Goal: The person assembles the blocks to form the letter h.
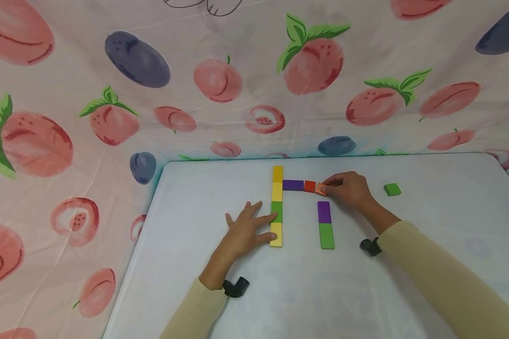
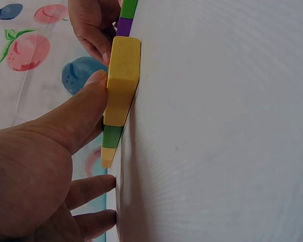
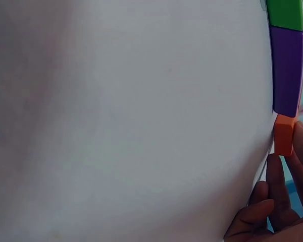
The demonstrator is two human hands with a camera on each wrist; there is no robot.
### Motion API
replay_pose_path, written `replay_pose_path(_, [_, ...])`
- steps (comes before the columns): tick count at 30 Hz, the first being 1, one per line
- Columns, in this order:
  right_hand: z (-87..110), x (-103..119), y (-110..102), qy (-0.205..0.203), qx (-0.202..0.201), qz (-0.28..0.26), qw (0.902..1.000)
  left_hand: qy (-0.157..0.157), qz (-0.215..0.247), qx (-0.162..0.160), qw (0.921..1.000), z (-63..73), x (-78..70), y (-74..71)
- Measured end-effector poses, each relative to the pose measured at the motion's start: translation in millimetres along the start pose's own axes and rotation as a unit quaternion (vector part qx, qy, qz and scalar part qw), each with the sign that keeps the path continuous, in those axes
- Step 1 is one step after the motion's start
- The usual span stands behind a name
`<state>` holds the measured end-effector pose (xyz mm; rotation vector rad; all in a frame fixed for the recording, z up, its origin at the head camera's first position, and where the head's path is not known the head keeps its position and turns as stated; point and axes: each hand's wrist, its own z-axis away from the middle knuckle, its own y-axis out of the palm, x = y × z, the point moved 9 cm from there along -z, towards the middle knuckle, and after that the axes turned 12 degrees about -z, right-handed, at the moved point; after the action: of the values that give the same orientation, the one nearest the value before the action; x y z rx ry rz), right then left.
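Observation:
My right hand [image 1: 350, 190] pinches a small orange block [image 1: 319, 189] between thumb and fingers, right beside a red block [image 1: 309, 186]. That red block follows a purple block [image 1: 293, 185], whose left end meets a vertical column of blocks. From the top, the column runs yellow [image 1: 278, 174], yellow [image 1: 277, 192], green [image 1: 276, 207], yellow [image 1: 276, 241]. With fingers spread, my left hand [image 1: 242, 234] touches the column's green block with one fingertip and the lowest yellow block [image 2: 122, 80] with the thumb. In the right wrist view the orange block [image 3: 284, 135] shows at the fingertips.
Below the row, a second purple block [image 1: 324, 212] and a long green block [image 1: 327, 236] lie end to end. A lone green block [image 1: 392, 189] lies to the right of my right hand. Behind the white table [image 1: 186, 197] hangs a fruit-printed cloth [image 1: 237, 42].

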<state>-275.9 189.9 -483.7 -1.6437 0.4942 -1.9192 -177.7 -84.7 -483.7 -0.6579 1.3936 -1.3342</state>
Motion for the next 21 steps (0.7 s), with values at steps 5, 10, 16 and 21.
replay_pose_path(5, [0.4, 1.1, 2.5, 0.001, 0.008, 0.008, 0.9999, 0.0, 0.005, 0.0, 1.0, 0.4, 0.0, -0.4])
replay_pose_path(10, [-0.2, 1.2, 3.2, -0.001, 0.009, 0.014, 0.9999, 0.0, 0.009, 0.0, 1.0, 0.5, 0.0, -0.9])
replay_pose_path(16, [-1.2, -0.9, 3.6, 0.005, 0.012, 0.012, 0.9998, -0.001, 0.01, 0.002, 0.9999, 0.2, 0.1, -0.7])
replay_pose_path(21, [-2.2, -3.3, 3.6, 0.008, 0.014, 0.009, 0.9998, -0.002, 0.007, 0.003, 1.0, 0.0, 0.1, -0.2])
